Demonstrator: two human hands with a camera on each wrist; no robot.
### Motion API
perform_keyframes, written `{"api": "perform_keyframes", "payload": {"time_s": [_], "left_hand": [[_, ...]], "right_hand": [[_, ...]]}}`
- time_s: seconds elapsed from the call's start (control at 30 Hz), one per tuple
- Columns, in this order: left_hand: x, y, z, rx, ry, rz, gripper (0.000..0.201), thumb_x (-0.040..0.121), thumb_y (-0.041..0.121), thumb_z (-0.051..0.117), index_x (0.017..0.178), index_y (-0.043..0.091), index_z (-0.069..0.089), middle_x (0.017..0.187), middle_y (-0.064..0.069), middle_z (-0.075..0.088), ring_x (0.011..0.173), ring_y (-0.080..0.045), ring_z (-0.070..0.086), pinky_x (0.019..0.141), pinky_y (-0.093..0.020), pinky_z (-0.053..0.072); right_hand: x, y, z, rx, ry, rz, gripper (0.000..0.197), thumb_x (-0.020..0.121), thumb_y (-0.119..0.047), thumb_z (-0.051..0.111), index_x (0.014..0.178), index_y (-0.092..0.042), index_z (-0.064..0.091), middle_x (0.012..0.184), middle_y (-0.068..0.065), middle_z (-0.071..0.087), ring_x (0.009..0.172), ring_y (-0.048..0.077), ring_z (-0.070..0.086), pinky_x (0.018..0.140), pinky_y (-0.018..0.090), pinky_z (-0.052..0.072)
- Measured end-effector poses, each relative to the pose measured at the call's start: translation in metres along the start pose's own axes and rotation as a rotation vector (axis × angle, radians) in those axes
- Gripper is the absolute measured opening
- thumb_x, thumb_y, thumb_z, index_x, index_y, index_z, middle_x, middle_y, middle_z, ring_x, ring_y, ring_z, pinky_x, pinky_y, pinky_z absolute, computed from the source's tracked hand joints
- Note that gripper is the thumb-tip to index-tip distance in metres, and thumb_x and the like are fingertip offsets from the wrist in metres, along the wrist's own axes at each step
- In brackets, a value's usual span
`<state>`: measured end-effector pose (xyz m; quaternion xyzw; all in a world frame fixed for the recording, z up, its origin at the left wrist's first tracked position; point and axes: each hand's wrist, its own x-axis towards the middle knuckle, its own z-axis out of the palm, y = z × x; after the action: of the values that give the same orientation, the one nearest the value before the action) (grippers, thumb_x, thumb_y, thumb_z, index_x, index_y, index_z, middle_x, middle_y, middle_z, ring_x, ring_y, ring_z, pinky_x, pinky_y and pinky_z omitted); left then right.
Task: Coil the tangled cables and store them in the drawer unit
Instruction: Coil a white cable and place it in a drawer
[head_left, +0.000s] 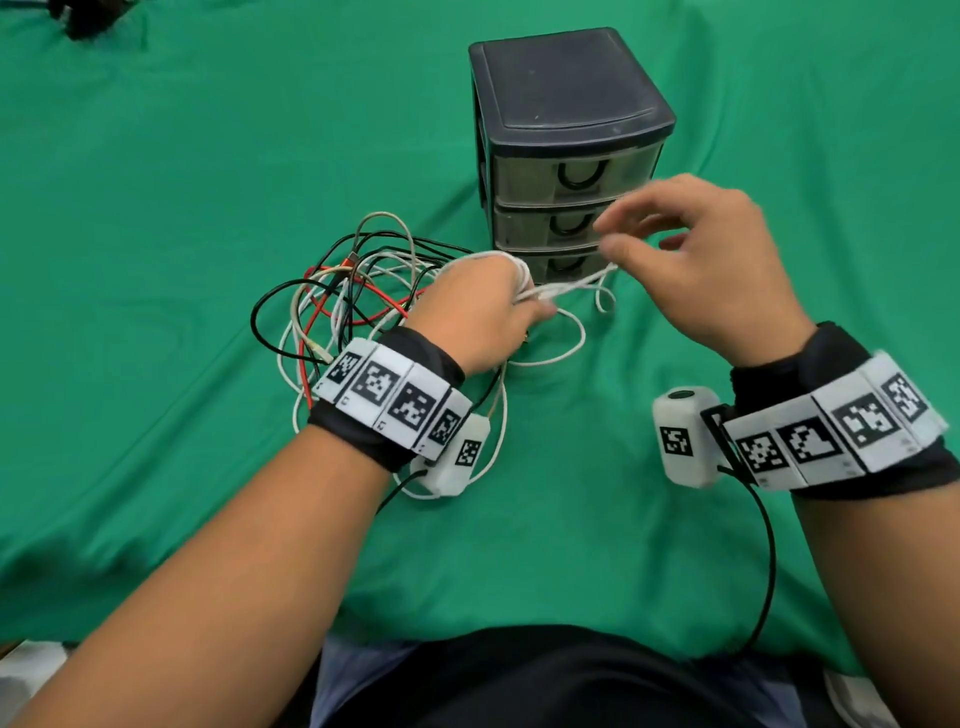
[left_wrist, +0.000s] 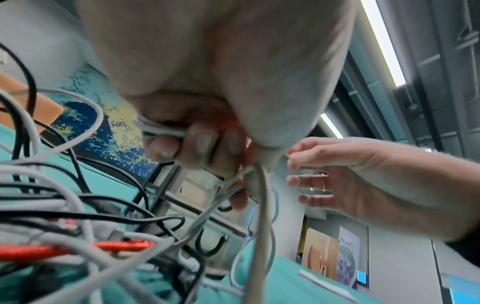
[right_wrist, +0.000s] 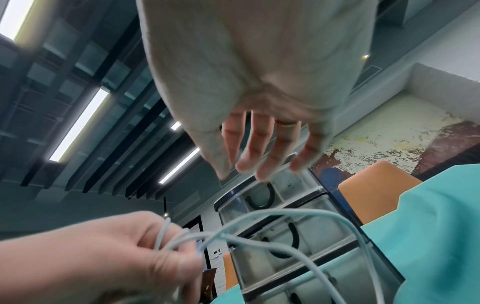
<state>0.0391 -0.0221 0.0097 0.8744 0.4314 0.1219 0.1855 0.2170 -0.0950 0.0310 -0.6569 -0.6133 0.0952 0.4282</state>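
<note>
Though looped, thin white cable (head_left: 566, 289)

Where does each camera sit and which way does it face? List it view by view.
Head: on the head, looking forward and down at the drawer unit and cable tangle; both forearms show.
Left wrist: under the left hand, facing its fingers, whose grip holds a white cable.
Right wrist: under the right hand, facing its spread, empty fingers.
Shared: both wrist views show the other hand and the drawers.
</note>
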Motion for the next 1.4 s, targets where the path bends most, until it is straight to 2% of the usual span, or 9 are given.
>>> {"api": "perform_keyframes", "payload": {"time_s": [0.13, 0.27, 0.43, 0.53, 0.7, 0.83, 0.97, 1.23, 1.4], "left_hand": [[0.003, 0.002, -0.018, -0.148, 0.206, 0.007, 0.039, 0.091, 0.037, 0.064, 0.069, 0.005, 0.058, 0.059, 0.0, 0.047, 0.061, -0.021, 0.046, 0.058, -0.03, 0.029], [0.002, 0.005, -0.029, -0.298, 0.365, 0.032, 0.035, 0.089, 0.034, 0.067, 0.073, 0.002, 0.067, 0.06, -0.006, 0.052, 0.058, -0.015, 0.042, 0.051, -0.016, 0.03], [-0.003, 0.013, -0.036, -0.493, 0.375, 0.066, 0.028, 0.091, 0.031, 0.064, 0.072, 0.012, 0.072, 0.062, -0.004, 0.06, 0.057, -0.01, 0.052, 0.057, -0.023, 0.039], [-0.005, 0.015, -0.039, -0.706, 0.386, 0.072, 0.029, 0.093, 0.027, 0.06, 0.07, 0.009, 0.067, 0.046, 0.013, 0.045, 0.046, -0.002, 0.038, 0.05, -0.017, 0.03], [-0.002, 0.014, -0.044, -0.939, 0.428, 0.044, 0.031, 0.095, 0.026, 0.054, 0.069, 0.012, 0.063, 0.041, 0.013, 0.038, 0.04, -0.005, 0.03, 0.045, -0.017, 0.025], [-0.004, 0.018, -0.039, -0.923, 0.44, 0.018, 0.036, 0.099, 0.023, 0.055, 0.068, 0.008, 0.063, 0.039, 0.007, 0.044, 0.036, -0.008, 0.037, 0.043, -0.019, 0.032], [-0.009, 0.026, -0.036, -1.007, 0.406, 0.072, 0.035, 0.099, 0.021, 0.056, 0.069, 0.005, 0.062, 0.04, 0.001, 0.049, 0.034, -0.02, 0.044, 0.039, -0.022, 0.035], [-0.009, 0.025, -0.034, -1.025, 0.392, 0.128, 0.031, 0.101, 0.017, 0.049, 0.1, -0.011, 0.062, 0.065, -0.004, 0.059, 0.044, 0.003, 0.048, 0.048, -0.008, 0.036], [-0.008, 0.015, -0.027, -0.871, 0.365, 0.107, 0.026, 0.096, 0.028, 0.051, 0.086, 0.009, 0.067, 0.068, 0.0, 0.054, 0.05, 0.002, 0.043, 0.054, -0.014, 0.033]], "right_hand": [[-0.005, -0.006, 0.001, 0.125, 0.181, -0.08, 0.008, 0.08, -0.006, 0.059, 0.078, -0.012, 0.065, 0.07, 0.006, 0.058, 0.064, 0.011, 0.051, 0.063, 0.022, 0.04], [-0.009, -0.006, 0.013, 0.095, -0.018, -0.012, 0.012, 0.074, -0.011, 0.055, 0.073, -0.017, 0.065, 0.062, 0.011, 0.058, 0.056, 0.011, 0.044, 0.058, 0.02, 0.037], [-0.009, -0.003, 0.034, 0.009, -0.333, 0.09, 0.038, 0.082, -0.03, 0.075, 0.118, -0.036, 0.062, 0.08, -0.012, 0.064, 0.058, 0.001, 0.052, 0.069, 0.016, 0.044], [-0.01, -0.008, 0.039, 0.096, -0.425, 0.124, 0.024, 0.085, -0.035, 0.074, 0.107, -0.038, 0.066, 0.092, -0.009, 0.067, 0.066, 0.006, 0.055, 0.077, 0.026, 0.049], [-0.013, -0.016, 0.037, 0.28, -0.426, 0.067, 0.014, 0.089, -0.027, 0.072, 0.101, -0.019, 0.075, 0.092, 0.001, 0.07, 0.072, 0.022, 0.06, 0.073, 0.032, 0.051], [-0.014, -0.023, 0.031, 0.49, -0.44, -0.019, 0.02, 0.09, -0.006, 0.068, 0.106, -0.018, 0.071, 0.093, -0.003, 0.071, 0.076, -0.001, 0.059, 0.069, 0.012, 0.045], [-0.013, -0.025, 0.025, 0.676, -0.475, 0.008, 0.01, 0.089, -0.004, 0.066, 0.098, -0.009, 0.066, 0.088, -0.001, 0.072, 0.082, 0.009, 0.065, 0.078, 0.023, 0.052], [-0.011, -0.026, 0.025, 0.72, -0.317, 0.022, 0.015, 0.104, -0.006, 0.043, 0.099, -0.004, 0.057, 0.073, 0.006, 0.07, 0.07, 0.014, 0.066, 0.069, 0.026, 0.051], [-0.011, -0.014, 0.026, 0.66, -0.063, 0.124, 0.019, 0.101, -0.015, 0.044, 0.092, -0.018, 0.06, 0.052, -0.01, 0.047, 0.051, 0.016, 0.045, 0.053, 0.03, 0.043]]}}
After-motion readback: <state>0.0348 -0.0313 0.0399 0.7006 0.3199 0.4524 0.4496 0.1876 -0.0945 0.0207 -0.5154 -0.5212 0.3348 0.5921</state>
